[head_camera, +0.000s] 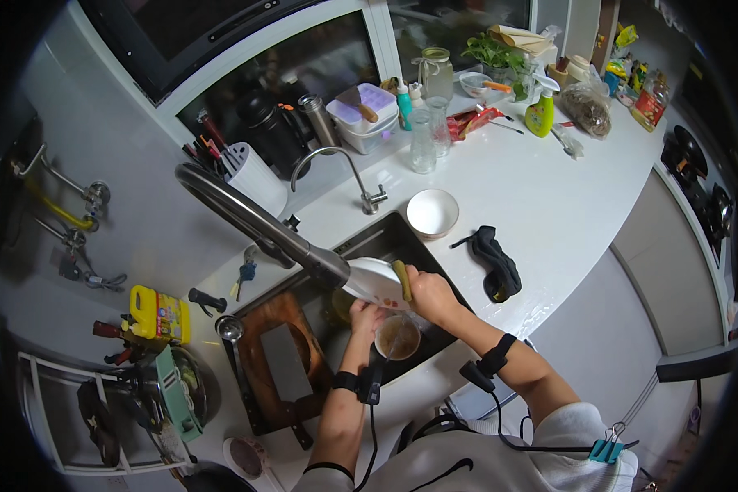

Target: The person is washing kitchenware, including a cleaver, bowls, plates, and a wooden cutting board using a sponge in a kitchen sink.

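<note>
Over the dark kitchen sink, my left hand holds the lower edge of a tilted white bowl beneath the pull-out faucet head. In my right hand is a yellow-green sponge, pressed to the bowl's right side. Reddish marks show on the bowl's lower side. Below my hands, another bowl with cloudy brownish liquid sits in the sink. A yellowish round dish lies partly hidden behind the white bowl and my left hand.
A wooden cutting board and a cleaver lie across the sink's left part, beside a ladle. A white bowl and a black fabric item rest on the counter. Glass carafes stand farther back.
</note>
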### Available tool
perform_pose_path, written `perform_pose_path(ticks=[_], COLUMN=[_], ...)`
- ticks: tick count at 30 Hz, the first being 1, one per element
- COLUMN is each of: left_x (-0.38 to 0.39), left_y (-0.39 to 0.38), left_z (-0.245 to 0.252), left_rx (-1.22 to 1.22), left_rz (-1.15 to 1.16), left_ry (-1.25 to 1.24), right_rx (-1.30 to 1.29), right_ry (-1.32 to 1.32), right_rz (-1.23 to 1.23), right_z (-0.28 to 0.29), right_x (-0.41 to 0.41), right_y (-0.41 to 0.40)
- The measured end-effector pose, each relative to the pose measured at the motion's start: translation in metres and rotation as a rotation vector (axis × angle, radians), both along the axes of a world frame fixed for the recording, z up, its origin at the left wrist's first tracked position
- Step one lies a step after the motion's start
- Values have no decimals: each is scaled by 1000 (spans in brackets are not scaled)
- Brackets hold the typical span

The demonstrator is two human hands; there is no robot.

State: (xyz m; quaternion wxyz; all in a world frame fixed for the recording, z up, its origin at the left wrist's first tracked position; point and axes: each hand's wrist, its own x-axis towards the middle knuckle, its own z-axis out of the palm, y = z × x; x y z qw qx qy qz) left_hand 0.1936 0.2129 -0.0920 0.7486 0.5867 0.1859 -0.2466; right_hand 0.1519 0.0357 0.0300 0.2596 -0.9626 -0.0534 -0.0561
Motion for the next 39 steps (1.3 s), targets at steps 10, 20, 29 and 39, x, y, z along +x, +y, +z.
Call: perform_pose_path(ticks=[10,20,29,39], left_x=[6,13,-1,-19], left_y=[29,128,72,45], left_z=[-26,-148,-103,-94], left_rx=[779,621,298,345], left_rz=[-68,-333,-353,-583], left_ry=[-252,122,605,419], right_rx=[186,1179,1382,1474], right_ry=[-341,-231,-137,-88], right_rz=[-232,-743,-1002,-1005], right_z=[29,25,-52,-55], right_x=[13,43,17,8], right_y=[-54,-166,-248,-248])
